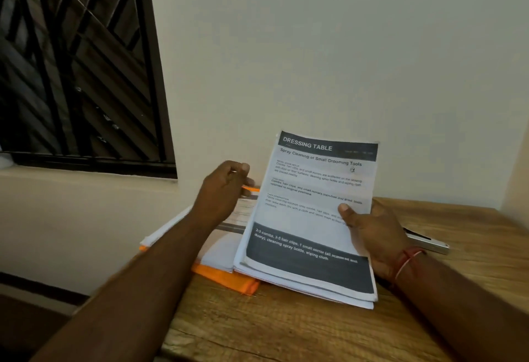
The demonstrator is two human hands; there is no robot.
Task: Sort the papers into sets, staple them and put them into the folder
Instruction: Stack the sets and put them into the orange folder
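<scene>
My right hand [369, 233] grips a stack of printed papers [309, 218] headed "DRESSING TABLE", thumb on the top sheet, tilted up off the wooden table [257, 333]. An orange folder [226, 277] lies to the left under more sheets [217, 250]. My left hand [226, 187] hovers over those sheets with its fingers loosely curled, holding nothing that I can see. A silver and black stapler [426, 241] lies behind my right hand, partly hidden.
The table stands against a cream wall [315, 61]. A dark barred window [77, 61] with a ledge is at the upper left. The table's left edge drops off near the folder.
</scene>
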